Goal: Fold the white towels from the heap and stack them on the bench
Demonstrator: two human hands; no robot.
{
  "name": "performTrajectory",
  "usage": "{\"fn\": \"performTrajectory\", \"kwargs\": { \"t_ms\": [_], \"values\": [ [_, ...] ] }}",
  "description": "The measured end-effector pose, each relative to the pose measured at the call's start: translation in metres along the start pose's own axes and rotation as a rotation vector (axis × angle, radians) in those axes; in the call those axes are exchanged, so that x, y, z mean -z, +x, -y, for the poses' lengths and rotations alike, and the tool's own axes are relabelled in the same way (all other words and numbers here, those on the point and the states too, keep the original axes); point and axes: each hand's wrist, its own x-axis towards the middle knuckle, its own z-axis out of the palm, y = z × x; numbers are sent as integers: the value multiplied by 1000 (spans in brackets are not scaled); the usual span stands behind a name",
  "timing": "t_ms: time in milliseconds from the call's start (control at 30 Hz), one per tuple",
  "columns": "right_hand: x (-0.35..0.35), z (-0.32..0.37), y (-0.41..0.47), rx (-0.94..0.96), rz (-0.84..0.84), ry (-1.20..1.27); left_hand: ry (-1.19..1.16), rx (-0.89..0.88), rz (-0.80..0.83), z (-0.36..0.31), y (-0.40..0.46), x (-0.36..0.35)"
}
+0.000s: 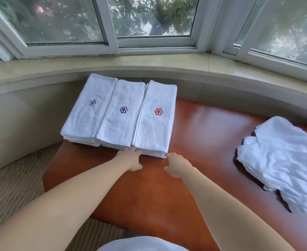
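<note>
Here both hands, left hand (131, 159) and right hand (178, 164), touch the rightmost folded towel stack (156, 120) with relaxed fingers

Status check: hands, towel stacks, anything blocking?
Left hand and right hand open, fingertips at near edge of red-flower stack. Three folded stacks side by side on bench. Unfolded heap waits right. Nothing blocking.

Bay-window nook, likely a hotel or home room. Curved stone window sill (149, 65) under white-framed sliding windows (111, 24), trees outside. Reddish-brown bench (194, 142) along the bay; ribbed beige carpet (13, 187). Folded white towels (120, 115) with embroidered flower logos suggest lodging linen.
</note>
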Motion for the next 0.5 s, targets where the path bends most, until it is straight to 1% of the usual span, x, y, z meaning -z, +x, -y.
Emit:
{"fn": "performTrajectory", "kwargs": {
  "t_ms": [100, 267, 400, 500],
  "values": [
    [8, -2, -22, 17, -49, 49, -41, -18, -90, -9, -19, 9],
    [20, -6, -66, 17, -135, 42, -47, -73, -212, -32, -48, 19],
    [33, -13, -95, -23, -233, 58, -60, -147, -330, -49, -69, 34],
    [35, -19, -122, -89, -280, 82, -97, -216, -402, -66, -84, 38]
  ]
}}
